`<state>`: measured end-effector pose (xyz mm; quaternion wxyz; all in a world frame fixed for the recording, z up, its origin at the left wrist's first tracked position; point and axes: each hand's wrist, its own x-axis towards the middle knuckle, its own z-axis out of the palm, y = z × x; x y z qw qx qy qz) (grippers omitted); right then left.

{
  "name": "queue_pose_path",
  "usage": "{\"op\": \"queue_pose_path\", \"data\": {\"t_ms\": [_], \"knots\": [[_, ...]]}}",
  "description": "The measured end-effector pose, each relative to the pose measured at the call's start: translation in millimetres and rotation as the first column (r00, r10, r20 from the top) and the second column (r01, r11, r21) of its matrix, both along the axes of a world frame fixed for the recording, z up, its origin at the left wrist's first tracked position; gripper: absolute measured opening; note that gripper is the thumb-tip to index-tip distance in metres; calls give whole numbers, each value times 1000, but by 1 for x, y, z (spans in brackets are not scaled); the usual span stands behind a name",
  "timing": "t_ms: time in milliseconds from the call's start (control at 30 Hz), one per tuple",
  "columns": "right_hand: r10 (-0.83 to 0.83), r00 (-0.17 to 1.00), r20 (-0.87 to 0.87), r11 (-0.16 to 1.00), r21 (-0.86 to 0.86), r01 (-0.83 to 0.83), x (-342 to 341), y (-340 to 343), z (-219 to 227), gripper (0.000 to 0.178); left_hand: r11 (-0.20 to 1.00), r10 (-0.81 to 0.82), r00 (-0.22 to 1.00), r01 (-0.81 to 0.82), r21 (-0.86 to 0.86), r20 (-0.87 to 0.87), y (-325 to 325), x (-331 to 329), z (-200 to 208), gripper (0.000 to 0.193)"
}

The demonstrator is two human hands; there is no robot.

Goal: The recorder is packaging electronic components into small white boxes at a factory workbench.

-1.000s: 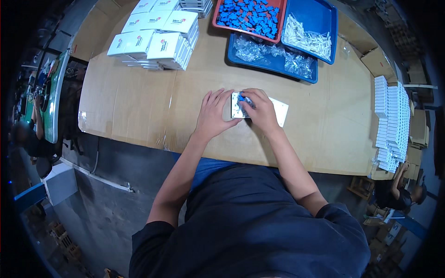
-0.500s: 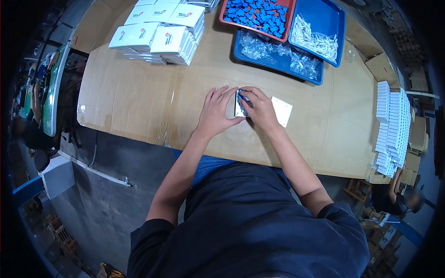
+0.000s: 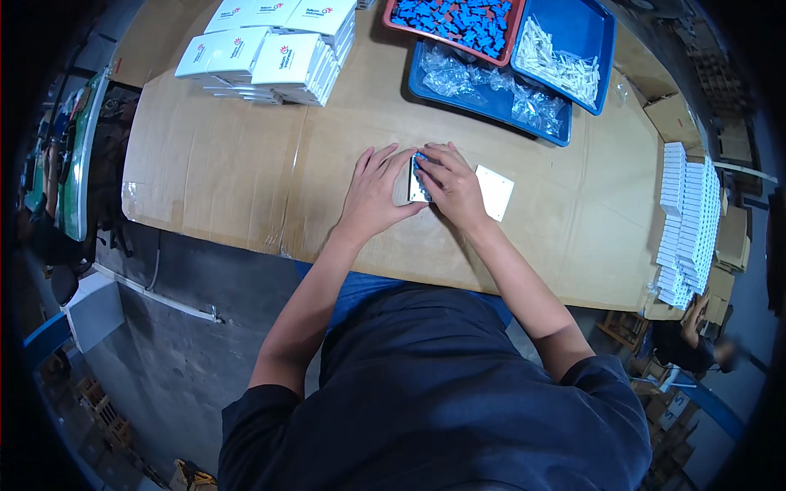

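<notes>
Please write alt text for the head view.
Left hand and right hand touch a small white rectangular object with blue parts on brown cardboard. A flat white panel lies to the right; beyond are stacked white boxes, a red plastic tray and blue plastic trays.

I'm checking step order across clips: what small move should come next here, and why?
Probably a light press by the right hand on the blue piece: its fingers are bent over that piece at the small white box, while the left hand frames the box, thumb at the near edge, fingers at the far edge.
</notes>
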<state>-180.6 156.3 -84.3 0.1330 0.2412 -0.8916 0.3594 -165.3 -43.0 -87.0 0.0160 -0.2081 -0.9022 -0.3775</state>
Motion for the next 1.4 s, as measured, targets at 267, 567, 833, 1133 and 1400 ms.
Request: {"op": "queue_pose_path", "data": {"t_ms": [267,567,833,1133,1400], "knots": [[33,999,10,937,348,-35,15,-3,15,39,1000,-4,1000,4,20,16,-3,-1,1,89],[49,999,-17,871,489,-34,7,-9,24,51,1000,-22,998,22,1,-65,-1,-4,-7,86],[-145,955,257,988,88,126,22,74,54,42,987,159,985,-160,-10,-58,-9,18,-2,90],[-183,896,404,971,218,100,61,124,47,53,986,137,989,-142,-86,-62,11,5,1,91],[-80,944,321,995,-34,96,53,130,42,28,975,66,996,-77,207,59,5,4,20,86]]}}
